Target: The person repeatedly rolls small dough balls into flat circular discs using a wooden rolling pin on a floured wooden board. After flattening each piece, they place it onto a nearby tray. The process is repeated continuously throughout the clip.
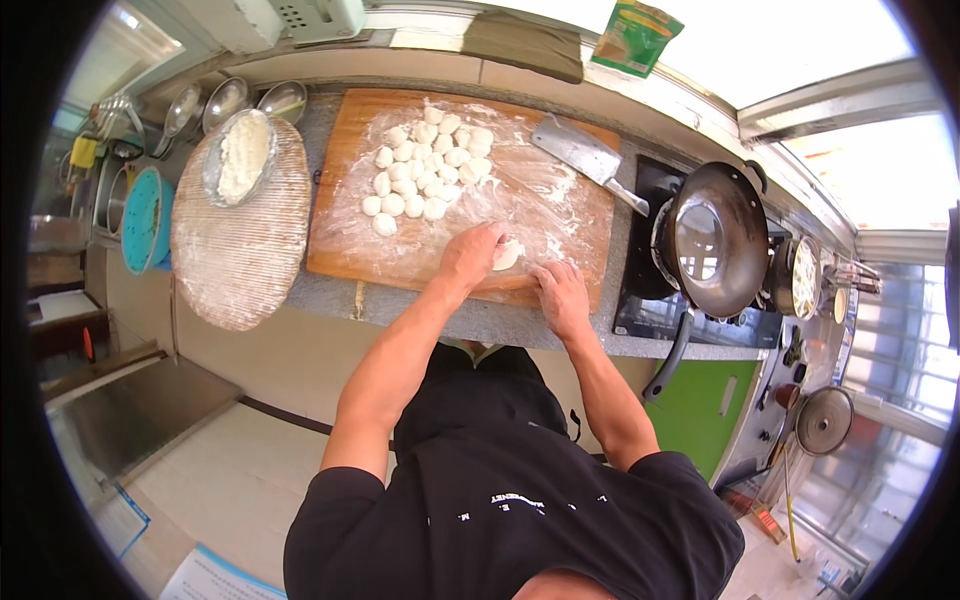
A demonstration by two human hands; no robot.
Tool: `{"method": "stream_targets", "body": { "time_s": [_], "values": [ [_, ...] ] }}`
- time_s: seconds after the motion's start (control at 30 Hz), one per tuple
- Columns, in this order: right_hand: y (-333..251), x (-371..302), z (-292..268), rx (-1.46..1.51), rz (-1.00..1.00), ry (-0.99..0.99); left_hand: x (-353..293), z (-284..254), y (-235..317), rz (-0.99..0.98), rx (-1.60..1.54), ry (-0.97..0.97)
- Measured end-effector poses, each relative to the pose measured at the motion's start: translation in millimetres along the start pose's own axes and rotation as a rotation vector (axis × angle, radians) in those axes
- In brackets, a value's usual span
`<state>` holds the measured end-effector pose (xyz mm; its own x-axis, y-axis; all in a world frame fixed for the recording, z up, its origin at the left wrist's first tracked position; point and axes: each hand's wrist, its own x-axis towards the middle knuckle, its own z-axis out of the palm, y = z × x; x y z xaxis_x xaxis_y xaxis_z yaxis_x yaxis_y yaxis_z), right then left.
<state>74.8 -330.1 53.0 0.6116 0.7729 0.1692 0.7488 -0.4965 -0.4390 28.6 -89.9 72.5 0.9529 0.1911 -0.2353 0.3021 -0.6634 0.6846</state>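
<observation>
Between my hands, near the front edge of a floured wooden board [335, 225], lies a flat round of white dough [508, 255]. My left hand [474, 256] is closed at its left side, fingertips on the dough's edge. To the right, my right hand [562, 294] curls its fingers down over a wooden rolling pin [512, 284], which lies just in front of the dough and blends in colour with the board. Several small dough pieces [425, 165] sit in a cluster farther back on the board, dusted with flour.
A cleaver [577, 150] lies at the board's back right, handle toward the wok [712, 240] on the stove. Left of the board, a round slatted tray [240, 265] bears a bowl of flour [243, 160]. Beyond it stands a turquoise basin [147, 220]. A green pouch [636, 38] is on the ledge.
</observation>
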Motion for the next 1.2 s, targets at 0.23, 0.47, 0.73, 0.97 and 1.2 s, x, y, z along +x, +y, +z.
{"method": "stream_targets", "body": {
  "time_s": [0.23,0.47,0.73,0.97,1.2],
  "values": [
    [2.8,16.5,5.6,0.005,0.018,-0.009,-45.8,-105.8,-14.2,-0.166,-0.312,0.541],
    [1.0,18.7,7.6,0.026,0.043,-0.003,-103.6,-175.1,-119.7,-0.480,0.195,1.359],
    [2.6,20.7,9.6,0.003,0.153,0.069,-43.8,-55.3,-121.5,-0.533,-0.029,0.773],
    [14.2,20.8,5.7,0.016,0.422,0.242,-38.3,-2.6,-34.2,-0.570,-0.091,0.462],
    [28.1,18.2,5.4,0.043,0.511,0.357,-7.0,18.1,18.5,-0.404,-0.006,0.179]
  ]
}}
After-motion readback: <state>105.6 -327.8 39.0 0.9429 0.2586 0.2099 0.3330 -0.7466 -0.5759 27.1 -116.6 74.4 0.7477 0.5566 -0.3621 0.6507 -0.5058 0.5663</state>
